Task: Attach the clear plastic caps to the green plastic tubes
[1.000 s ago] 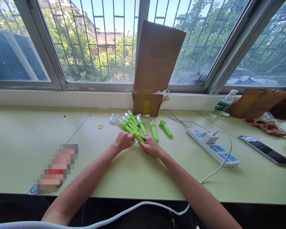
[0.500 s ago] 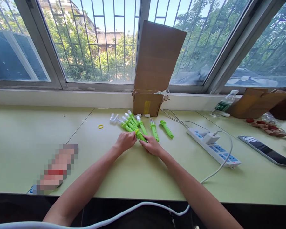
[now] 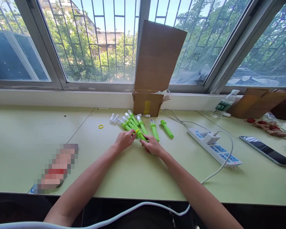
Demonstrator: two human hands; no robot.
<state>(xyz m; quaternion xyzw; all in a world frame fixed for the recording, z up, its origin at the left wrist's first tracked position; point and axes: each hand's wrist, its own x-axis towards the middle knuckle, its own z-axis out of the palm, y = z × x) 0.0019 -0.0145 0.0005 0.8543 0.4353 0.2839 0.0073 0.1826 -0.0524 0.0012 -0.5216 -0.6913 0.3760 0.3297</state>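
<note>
Several green sticks with clear tips (image 3: 133, 124) lie side by side on the pale green table (image 3: 138, 171). My left hand (image 3: 124, 140) pinches a small yellow ring around the near end of one stick. My right hand (image 3: 152, 145) grips the near end of that same green stick (image 3: 140, 135). Two more green sticks (image 3: 167, 129) lie apart to the right. A loose yellow ring (image 3: 100, 126) lies to the left of the bunch, and a few clear caps (image 3: 113, 118) sit at its far left.
An open cardboard box (image 3: 147, 102) stands against the window sill behind the sticks. A white power strip (image 3: 214, 147) with a plugged charger and cable lies right. A phone (image 3: 267, 150), a water bottle (image 3: 223, 104) and another box (image 3: 257, 101) are far right. A blurred object (image 3: 57, 167) lies left.
My hands have shifted slightly upward along the stick, with the left fingers pushing the yellow ring a little further onto it. Everything else stays put.
</note>
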